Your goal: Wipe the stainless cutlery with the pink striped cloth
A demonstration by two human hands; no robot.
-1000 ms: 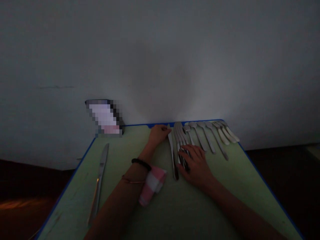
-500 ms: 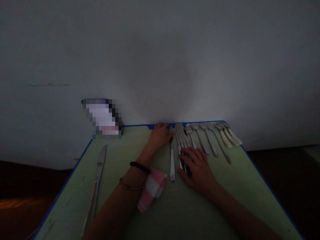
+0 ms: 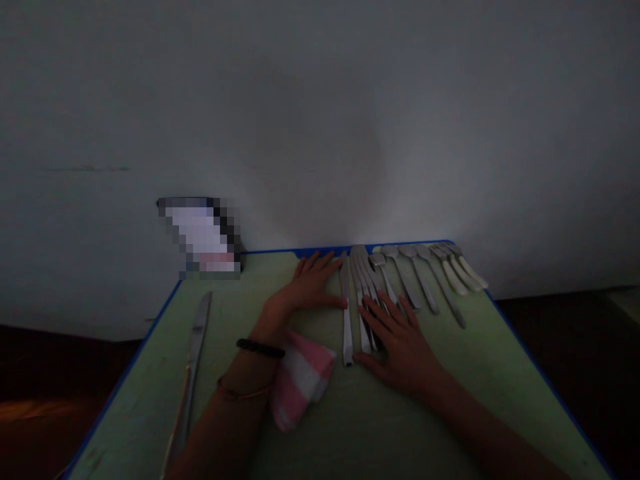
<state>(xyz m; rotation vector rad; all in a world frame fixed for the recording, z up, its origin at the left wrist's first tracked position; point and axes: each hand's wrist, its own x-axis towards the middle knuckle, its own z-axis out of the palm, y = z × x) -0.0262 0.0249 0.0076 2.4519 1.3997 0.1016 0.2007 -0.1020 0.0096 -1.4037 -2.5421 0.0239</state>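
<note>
The scene is dim and underexposed — colours are muted and detail is soft throughout. The brightest patch is a faint glow on the wall (image 3: pixel 350 167) just above the far edge of the table (image 3: pixel 450 373), fading to grey toward the left and right. The near left and near right corners fall almost to black. Shadows are weak and diffuse; no glare shows on the cutlery (image 3: pixel 415 280), only a dull sheen. A pixelated block (image 3: pixel 200 237) sits at the far left. Straight lines bow slightly near the edges — wide-lens distortion.
</note>
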